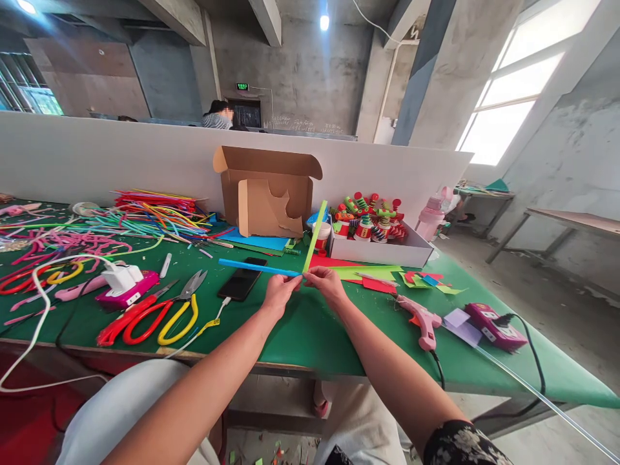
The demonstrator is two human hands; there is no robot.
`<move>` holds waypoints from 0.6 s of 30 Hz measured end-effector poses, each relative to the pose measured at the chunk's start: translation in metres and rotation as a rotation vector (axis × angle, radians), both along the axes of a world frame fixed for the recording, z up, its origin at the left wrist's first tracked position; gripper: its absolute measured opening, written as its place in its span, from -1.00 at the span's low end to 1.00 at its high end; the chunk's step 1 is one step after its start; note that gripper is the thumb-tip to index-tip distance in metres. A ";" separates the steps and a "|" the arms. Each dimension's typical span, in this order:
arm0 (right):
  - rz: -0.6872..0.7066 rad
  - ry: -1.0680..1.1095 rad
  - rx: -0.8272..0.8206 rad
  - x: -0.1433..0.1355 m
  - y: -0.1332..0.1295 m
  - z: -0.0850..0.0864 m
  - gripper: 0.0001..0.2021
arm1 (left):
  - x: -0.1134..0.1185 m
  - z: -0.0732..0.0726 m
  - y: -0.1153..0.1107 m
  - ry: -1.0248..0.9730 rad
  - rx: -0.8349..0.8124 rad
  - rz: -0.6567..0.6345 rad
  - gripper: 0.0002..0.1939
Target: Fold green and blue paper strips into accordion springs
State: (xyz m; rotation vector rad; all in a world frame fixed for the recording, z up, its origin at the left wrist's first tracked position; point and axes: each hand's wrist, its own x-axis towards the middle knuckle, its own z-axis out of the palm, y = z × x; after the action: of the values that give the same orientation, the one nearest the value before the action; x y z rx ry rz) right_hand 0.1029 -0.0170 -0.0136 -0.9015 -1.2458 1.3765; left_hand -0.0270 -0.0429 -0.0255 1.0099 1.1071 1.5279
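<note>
Two Colours, Ends Together

Right of the single phone [242, 285], I see the left hand [279, 296] pinching one blue strip [249, 265] reaching across it, the right hand [328, 285] one green strip [316, 236]. Two power blocks [494, 328] flank the phone.

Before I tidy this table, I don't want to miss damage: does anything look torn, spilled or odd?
Yes: the small cardboard piece standing before the brown box has a jagged gap at its upper right, so it looks torn. Coloured scraps also litter the floor below the green table.
</note>
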 end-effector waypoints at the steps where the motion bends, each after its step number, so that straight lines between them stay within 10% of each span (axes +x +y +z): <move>1: -0.005 0.005 0.000 0.000 0.000 0.000 -0.65 | 0.000 0.000 0.000 0.002 -0.004 -0.004 -0.62; 18: 0.122 0.208 -0.121 0.003 0.000 0.002 -0.69 | -0.001 0.004 0.000 -0.201 0.010 -0.010 -0.58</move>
State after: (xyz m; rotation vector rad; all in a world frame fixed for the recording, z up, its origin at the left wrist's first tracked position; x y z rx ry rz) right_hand 0.1061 -0.0165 -0.0119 -0.7523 -1.0819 1.6133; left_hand -0.0279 -0.0432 -0.0210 0.8466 0.9527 1.5902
